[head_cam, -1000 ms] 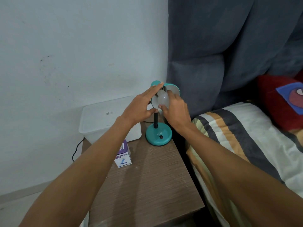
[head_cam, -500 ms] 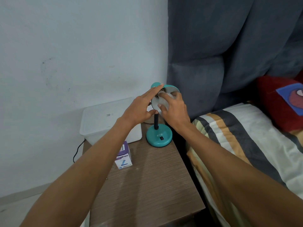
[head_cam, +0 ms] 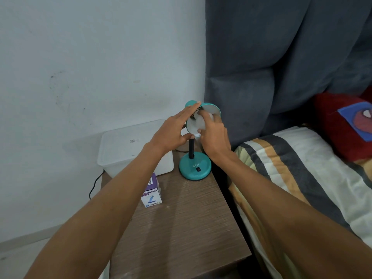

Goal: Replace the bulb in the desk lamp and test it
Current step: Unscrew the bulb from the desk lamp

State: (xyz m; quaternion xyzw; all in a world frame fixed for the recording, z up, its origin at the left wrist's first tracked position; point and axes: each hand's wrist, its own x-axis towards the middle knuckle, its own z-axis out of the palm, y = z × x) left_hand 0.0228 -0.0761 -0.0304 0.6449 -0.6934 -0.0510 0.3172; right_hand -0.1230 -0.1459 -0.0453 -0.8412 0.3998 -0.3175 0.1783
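1. Your teal desk lamp stands at the back right corner of the wooden nightstand, its round base just beside the right edge, with the bed close against that side.
2. A white plastic box fills the back left; a small purple-and-white carton stands near the left edge. The front half of the top is bare wood.
3. The black stem runs upright; the shade tilts with its open mouth facing you.
4. The white bulb sits inside the shade, its long axis pointing out toward you.
5. Your right hand has its fingertips closed around the bulb.
6. Your left hand steadies the shade, forefinger stretched along the rim, thumb under it.
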